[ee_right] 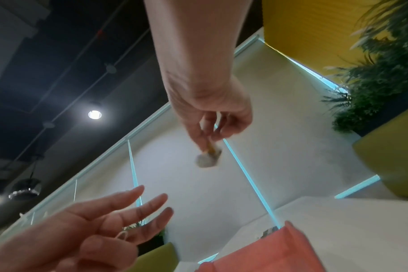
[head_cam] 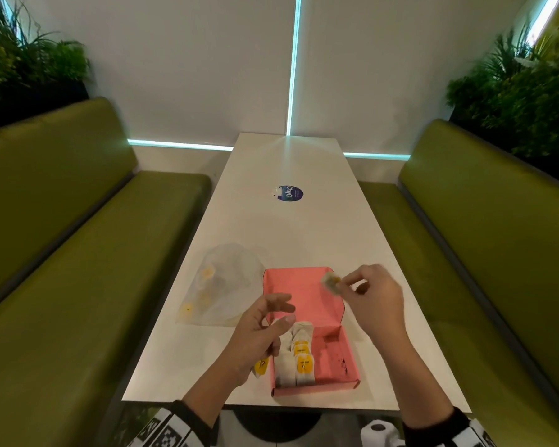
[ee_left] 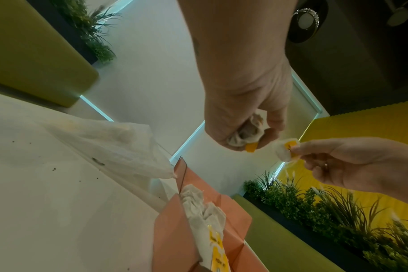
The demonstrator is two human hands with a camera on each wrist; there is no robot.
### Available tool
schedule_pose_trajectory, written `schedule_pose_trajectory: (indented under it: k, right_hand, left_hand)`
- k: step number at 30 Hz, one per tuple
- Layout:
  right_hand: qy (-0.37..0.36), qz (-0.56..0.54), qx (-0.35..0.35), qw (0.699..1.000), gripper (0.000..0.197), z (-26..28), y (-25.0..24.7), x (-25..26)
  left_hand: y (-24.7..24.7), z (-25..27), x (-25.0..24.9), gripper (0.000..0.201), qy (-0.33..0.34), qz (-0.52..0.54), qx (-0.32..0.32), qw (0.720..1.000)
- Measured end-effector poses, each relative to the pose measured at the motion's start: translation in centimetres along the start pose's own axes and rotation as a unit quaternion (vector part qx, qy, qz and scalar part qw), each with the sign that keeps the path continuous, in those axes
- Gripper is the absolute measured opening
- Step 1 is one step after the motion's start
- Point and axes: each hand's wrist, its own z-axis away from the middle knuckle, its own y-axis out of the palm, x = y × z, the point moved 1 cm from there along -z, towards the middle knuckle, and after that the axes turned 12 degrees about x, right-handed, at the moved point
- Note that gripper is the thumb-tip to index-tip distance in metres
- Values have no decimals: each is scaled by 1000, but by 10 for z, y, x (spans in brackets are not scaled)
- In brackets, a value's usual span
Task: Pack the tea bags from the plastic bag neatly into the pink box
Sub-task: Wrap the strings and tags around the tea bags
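The pink box [head_cam: 334, 361] lies open near the table's front edge, its lid [head_cam: 304, 293] flat behind it. A row of tea bags [head_cam: 299, 356] with yellow tags fills its left side. My right hand [head_cam: 347, 280] pinches one tea bag [head_cam: 331, 282] above the lid's far right corner. The right wrist view shows that tea bag [ee_right: 207, 158] hanging from my fingertips. My left hand [head_cam: 283, 312] hovers over the box's left wall, its lower fingers curled round a bunch of tea bags [ee_left: 245, 135]; a yellow tag [head_cam: 261, 366] pokes out below. The plastic bag [head_cam: 220, 285] lies left of the box.
Green benches [head_cam: 78, 253] run along both sides of the narrow white table [head_cam: 288, 233]. A round blue sticker [head_cam: 289, 193] sits mid-table. Dark crumbs dot the box's right half. Planters stand behind the benches. White paper rolls [head_cam: 378, 430] lie on the floor under the table.
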Motion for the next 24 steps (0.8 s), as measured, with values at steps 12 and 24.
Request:
schedule_pose_trajectory:
  k: [12,24]
  right_hand:
    - [-70,108,200,971,14,8,9,4]
    - [-56,10,203,978,23,13,9,9]
  left_hand:
    - [3,-4,-7,32,94,-91,29,991]
    - [2,-10,-6,5,138,-191,-24,972]
